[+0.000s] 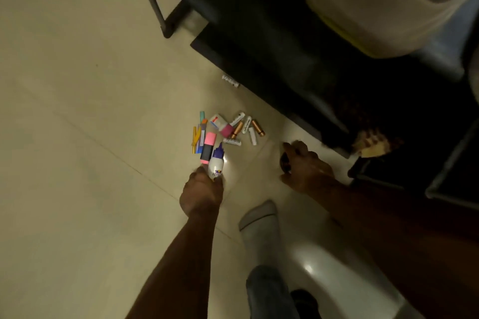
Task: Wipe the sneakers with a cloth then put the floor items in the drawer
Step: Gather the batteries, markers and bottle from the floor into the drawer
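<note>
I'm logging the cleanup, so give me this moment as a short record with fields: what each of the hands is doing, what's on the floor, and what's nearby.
left hand: left hand grips a white glue bottle with a purple cap
right hand: right hand curled round a small dark object; what it is cannot be told
floor pile: pink and black highlighter, white and copper batteries, small white and pink boxes
stray item: lone white battery by the black furniture base
surface: beige tiled floor

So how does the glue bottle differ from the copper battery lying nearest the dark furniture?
The glue bottle is white with a purple cap; the copper battery is metallic orange-brown. The bottle sits in the left hand's grip, while the battery lies flat on the floor, untouched. The bottle looks larger. Both are small and roughly cylindrical.
</note>
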